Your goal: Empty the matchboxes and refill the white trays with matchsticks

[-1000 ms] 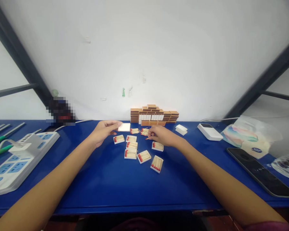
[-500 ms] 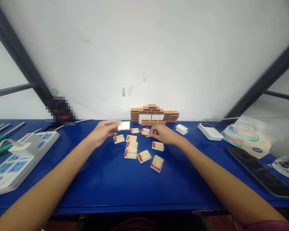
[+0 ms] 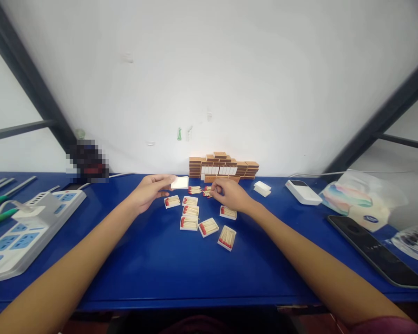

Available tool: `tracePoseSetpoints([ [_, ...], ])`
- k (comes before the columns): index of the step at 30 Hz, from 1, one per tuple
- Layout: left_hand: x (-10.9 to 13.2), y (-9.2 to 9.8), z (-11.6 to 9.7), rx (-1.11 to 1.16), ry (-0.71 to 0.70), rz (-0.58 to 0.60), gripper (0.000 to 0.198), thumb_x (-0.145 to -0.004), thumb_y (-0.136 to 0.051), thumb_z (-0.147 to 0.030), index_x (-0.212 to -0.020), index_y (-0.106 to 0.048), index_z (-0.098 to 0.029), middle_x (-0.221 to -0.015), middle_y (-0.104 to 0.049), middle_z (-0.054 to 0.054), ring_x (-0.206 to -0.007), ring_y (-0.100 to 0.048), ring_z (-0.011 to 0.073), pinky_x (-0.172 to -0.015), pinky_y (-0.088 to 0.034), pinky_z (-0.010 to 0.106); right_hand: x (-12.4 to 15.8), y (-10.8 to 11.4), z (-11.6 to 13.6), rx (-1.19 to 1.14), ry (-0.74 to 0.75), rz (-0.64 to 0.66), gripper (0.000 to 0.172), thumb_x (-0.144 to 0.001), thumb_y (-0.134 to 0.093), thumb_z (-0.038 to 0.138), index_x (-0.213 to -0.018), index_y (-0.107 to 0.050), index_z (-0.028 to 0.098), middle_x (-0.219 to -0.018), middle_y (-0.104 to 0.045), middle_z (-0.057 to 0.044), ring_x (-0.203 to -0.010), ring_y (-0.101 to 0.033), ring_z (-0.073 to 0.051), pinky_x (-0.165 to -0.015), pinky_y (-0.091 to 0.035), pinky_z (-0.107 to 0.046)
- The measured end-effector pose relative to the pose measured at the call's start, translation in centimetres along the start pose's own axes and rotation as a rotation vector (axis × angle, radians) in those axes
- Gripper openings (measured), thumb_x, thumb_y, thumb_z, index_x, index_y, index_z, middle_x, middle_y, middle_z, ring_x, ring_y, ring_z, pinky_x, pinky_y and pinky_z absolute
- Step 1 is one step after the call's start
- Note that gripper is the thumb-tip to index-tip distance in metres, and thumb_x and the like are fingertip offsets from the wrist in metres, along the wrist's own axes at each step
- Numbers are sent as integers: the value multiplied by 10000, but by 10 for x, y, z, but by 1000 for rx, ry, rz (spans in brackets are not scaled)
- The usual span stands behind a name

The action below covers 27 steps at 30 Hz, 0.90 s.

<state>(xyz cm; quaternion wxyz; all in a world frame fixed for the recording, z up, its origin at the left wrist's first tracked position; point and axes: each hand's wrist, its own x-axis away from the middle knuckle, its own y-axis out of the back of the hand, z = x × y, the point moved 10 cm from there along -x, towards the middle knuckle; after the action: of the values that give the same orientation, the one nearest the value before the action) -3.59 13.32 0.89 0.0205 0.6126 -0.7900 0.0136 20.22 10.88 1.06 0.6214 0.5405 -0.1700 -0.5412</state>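
Note:
My left hand [image 3: 149, 190] holds an empty white matchbox tray [image 3: 180, 183] by its near edge, just above the blue table [image 3: 153, 264]. My right hand [image 3: 230, 194] is closed in a pinch over a loose pile of red-tipped matches [image 3: 200, 190] lying beside that tray. Several open trays filled with matches [image 3: 195, 215] lie in front of both hands. A stack of brown matchbox sleeves [image 3: 223, 169] stands against the wall behind.
A white power strip [image 3: 24, 227] with a plugged charger sits at the left. At the right lie small white boxes [image 3: 262, 188], a white device [image 3: 303, 192], a crumpled plastic bag [image 3: 358, 199] and a black phone [image 3: 376, 250]. Dark metal frame bars flank the table.
My right hand has moved a little left and back onto the loose matches and closed into a pinch. My left hand keeps the tray where it was.

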Motion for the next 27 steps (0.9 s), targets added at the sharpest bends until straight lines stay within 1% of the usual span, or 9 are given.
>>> tracePoseSetpoints([
  [3,0,-1,0,-11,0,12,489,-650,-911,-493,-1013,-821,-179,-1052,-744,110,-916,-632,184,-742,-493,279,-2,-3,8,2,1,-7,190,-909,-712,362,-897,-633,190,-855,-637,-25,-741,-580,-156,-642,-369,-264],
  [5,0,-1,1,-16,-1,13,475,-664,-905,-485,-1019,-819,-182,-1055,-744,109,-912,-633,185,-740,-494,283,-3,-7,8,33,-30,11,229,-886,-744,384,-848,-630,189,-876,-647,-36,-744,-584,-159,-629,-362,-266],
  [7,-1,-1,2,-19,-4,12,467,-674,-903,-480,-1024,-817,-185,-1062,-742,107,-901,-631,181,-740,-495,287,-4,-10,7,69,-62,36,211,-890,-739,344,-802,-626,189,-881,-653,-43,-738,-584,-157,-620,-356,-266],
  [10,-2,0,3,-22,-3,12,471,-680,-899,-486,-1034,-815,-186,-1071,-740,107,-903,-628,182,-746,-498,290,-3,-11,6,78,-89,54,175,-915,-701,282,-783,-636,189,-885,-663,-45,-740,-590,-151,-622,-356,-262],
  [15,-1,-1,2,-41,-8,17,458,-702,-888,-484,-1042,-813,-188,-1077,-739,111,-917,-634,187,-755,-500,290,-4,-2,4,50,-94,13,130,-908,-671,227,-790,-639,181,-894,-673,-58,-783,-601,-165,-648,-375,-267],
  [19,-1,-1,2,-61,-19,29,453,-724,-865,-506,-1043,-812,-189,-1075,-746,117,-925,-649,196,-761,-508,299,-5,8,-3,17,-74,-28,100,-906,-661,217,-814,-644,181,-858,-667,-51,-808,-596,-176,-693,-402,-275],
  [23,-1,0,3,-54,-10,27,444,-724,-865,-495,-1045,-811,-194,-1086,-751,112,-922,-654,189,-769,-506,300,-4,13,-18,5,-88,-33,92,-901,-682,246,-833,-677,184,-861,-670,-44,-809,-593,-177,-709,-410,-282],
  [25,1,-4,4,-32,2,36,431,-724,-867,-484,-1037,-811,-194,-1071,-752,106,-919,-653,186,-760,-503,294,-3,15,-26,2,-122,-28,102,-888,-700,264,-829,-685,183,-848,-672,-40,-797,-593,-177,-705,-410,-285],
  [27,5,-11,4,-9,8,51,413,-726,-867,-477,-1016,-813,-189,-1029,-752,100,-888,-647,180,-727,-497,285,-3,18,-27,-14,-142,-31,112,-883,-700,271,-817,-687,182,-825,-672,-36,-781,-592,-176,-697,-409,-286],
])
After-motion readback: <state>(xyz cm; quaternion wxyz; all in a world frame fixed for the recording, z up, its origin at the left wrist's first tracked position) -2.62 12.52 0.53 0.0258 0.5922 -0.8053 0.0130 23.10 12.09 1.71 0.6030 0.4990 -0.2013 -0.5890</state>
